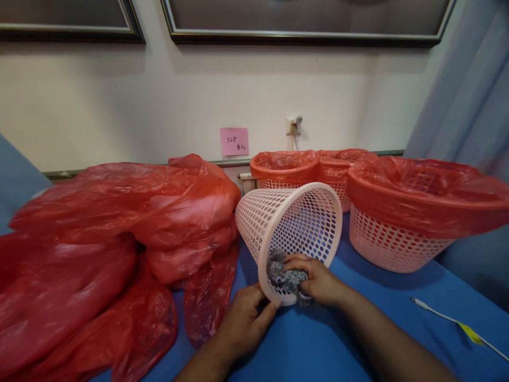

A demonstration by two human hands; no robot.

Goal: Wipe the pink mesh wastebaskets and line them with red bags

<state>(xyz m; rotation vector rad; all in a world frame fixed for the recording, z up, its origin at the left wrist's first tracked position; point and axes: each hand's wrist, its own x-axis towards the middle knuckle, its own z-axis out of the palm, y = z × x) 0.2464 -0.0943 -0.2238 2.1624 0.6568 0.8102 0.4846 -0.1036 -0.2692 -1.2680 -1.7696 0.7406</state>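
Note:
A pale pink perforated plastic wastebasket (264,209) lies tipped on its side on the blue tabletop (294,345), its mouth facing me and a little right. My left hand (248,318) grips the lower left of its rim, thumb on the near side and some fingertips hidden behind it. Bunched in my right hand (318,278) is a grey patterned cloth (292,279). The fingers press that cloth against the inside of the basket, just within the lower rim, and part of it hangs over the edge.
Red plastic bags (191,212) are heaped at the left. Behind and right stand red-lined baskets, the nearest being a wide pink one (393,246). A white cable (437,313) with a yellow tag lies at right. The wall holds a pink note (234,141) and a socket (293,126).

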